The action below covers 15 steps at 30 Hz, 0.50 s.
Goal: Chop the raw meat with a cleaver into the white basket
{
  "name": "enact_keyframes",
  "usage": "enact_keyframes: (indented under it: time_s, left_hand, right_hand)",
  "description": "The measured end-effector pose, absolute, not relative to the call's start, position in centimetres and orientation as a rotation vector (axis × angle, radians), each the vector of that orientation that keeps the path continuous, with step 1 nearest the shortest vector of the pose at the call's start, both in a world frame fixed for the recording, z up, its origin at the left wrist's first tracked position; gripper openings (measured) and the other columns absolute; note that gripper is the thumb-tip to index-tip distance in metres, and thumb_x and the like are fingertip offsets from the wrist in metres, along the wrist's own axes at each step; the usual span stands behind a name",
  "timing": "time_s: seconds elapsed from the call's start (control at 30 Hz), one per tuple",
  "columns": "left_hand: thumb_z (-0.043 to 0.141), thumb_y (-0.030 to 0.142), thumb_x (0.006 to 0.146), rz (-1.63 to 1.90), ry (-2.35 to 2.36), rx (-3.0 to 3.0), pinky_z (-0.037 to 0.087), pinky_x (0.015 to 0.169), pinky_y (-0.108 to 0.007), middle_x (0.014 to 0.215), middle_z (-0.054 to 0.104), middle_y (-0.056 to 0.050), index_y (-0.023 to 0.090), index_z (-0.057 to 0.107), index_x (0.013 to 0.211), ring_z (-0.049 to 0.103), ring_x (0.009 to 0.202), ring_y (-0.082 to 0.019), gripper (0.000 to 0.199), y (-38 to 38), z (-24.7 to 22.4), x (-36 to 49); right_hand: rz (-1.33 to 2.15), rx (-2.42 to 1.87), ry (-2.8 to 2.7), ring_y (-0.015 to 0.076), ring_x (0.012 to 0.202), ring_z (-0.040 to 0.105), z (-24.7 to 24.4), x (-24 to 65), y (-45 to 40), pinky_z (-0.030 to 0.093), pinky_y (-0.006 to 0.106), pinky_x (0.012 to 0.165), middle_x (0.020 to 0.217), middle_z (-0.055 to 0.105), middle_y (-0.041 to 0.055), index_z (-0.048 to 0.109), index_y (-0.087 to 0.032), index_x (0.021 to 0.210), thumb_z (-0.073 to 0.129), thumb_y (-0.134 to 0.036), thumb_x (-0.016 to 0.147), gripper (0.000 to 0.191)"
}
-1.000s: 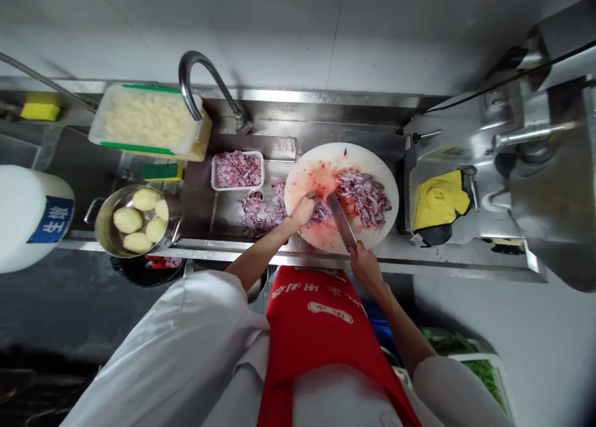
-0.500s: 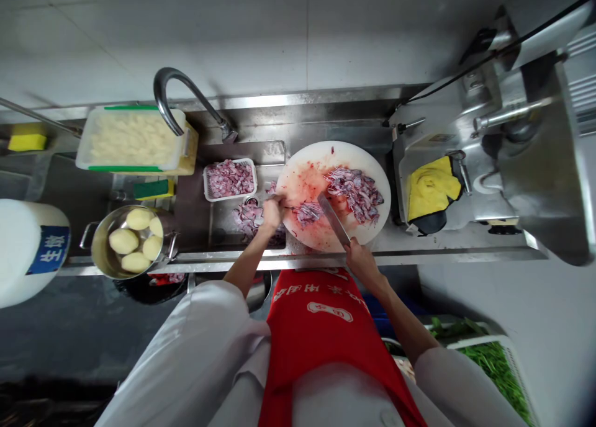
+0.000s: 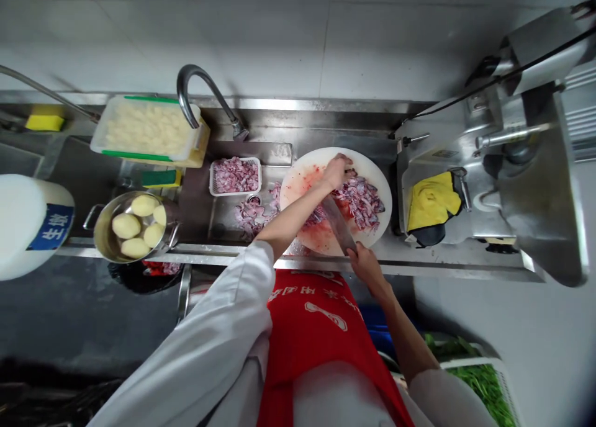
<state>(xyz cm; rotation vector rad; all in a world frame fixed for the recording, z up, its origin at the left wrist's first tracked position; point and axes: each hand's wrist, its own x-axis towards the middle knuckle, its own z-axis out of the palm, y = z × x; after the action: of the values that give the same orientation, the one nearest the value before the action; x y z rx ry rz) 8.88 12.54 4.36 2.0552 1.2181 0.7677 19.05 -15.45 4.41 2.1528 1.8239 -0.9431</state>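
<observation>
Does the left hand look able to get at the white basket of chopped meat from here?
Probably yes: the left hand is over the board, and nothing seems to cover the white basket.

A broad metal knife point(image 3: 339, 226) slants over a round white board point(image 3: 297, 185) stained red, with cut pinkish-purple meat point(image 3: 364, 205) on both sides, heaped loosely at right

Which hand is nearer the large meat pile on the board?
Left: left hand at the far edge of the pile; right hand farther, gripping the knife beside the board.
</observation>
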Motion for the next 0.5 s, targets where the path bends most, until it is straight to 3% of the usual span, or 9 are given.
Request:
enact_keyframes:
  time_s: [0.13,0.27,0.5]
  left_hand:
    - [0.046,0.021,0.101,0.803,1.332,2.127,0.047,0.095,-0.037,0.108,0.063,-0.015,0.012,0.065,0.099,0.057,0.100,-0.021,0.021,5.5,3.3,3.5]
    - [0.058,0.028,0.095,0.444,1.256,2.304,0.046,0.098,-0.045,0.110,0.064,-0.011,0.018,0.068,0.107,0.055,0.108,-0.027,0.019,-4.3,-0.6,-2.9]
    - [0.045,0.023,0.100,0.339,1.110,2.391,0.043,0.100,-0.045,0.113,0.066,-0.011,0.022,0.069,0.118,0.056,0.110,-0.026,0.030,-8.3,-4.5,-7.5]
  right_hand:
    - [-0.909,2.171,1.850,0.0231,0.089,0.066,4.9,20.3,-15.0,0.034,0.028,0.070,0.094,0.071,0.0118,0.057,-0.014,0.111,0.039,-0.030,0.104,0.025]
    - [-0.864,2.116,1.849,0.0240,0.090,0.066,5.5,20.8,-14.3,0.034,0.029,0.071,0.095,0.071,0.0124,0.058,-0.014,0.114,0.038,-0.030,0.104,0.027]
    - [-0.805,1.949,1.865,0.0247,0.086,0.067,6.3,20.4,-14.8,0.034,0.030,0.069,0.091,0.072,0.0124,0.056,-0.014,0.117,0.034,-0.032,0.106,0.030]
